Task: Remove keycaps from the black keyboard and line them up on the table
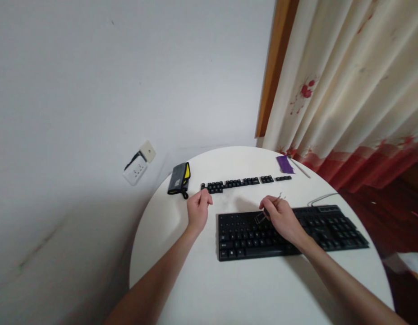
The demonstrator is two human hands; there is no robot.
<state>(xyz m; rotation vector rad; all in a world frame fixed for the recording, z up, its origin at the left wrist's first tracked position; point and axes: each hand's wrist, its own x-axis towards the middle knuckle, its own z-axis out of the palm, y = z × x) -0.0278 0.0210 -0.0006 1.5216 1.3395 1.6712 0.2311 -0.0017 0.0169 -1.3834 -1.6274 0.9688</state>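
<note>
A black keyboard (pixel 256 253) lies on the white table, and its upper left part shows bare spots where keycaps are off. Over that part, my right hand (pixel 279 216) is closed around a wire keycap puller (pixel 260 218), whose wire loop points down at the keys. More thin wire sticks out above the fingers. My left hand (pixel 198 208) is closed, just in front of the left end of a row of loose black keycaps (pixel 233 183). Whatever its fingers may hold is hidden.
At the back left of the round table (pixel 181 284) sits a grey and yellow pouch (pixel 179 178). A purple cloth (pixel 285 164) and a thin brush-like stick (pixel 300 168) lie at the back right. The keyboard cable (pixel 322 197) runs off rightward. Wall and curtain (pixel 330 90) border the table.
</note>
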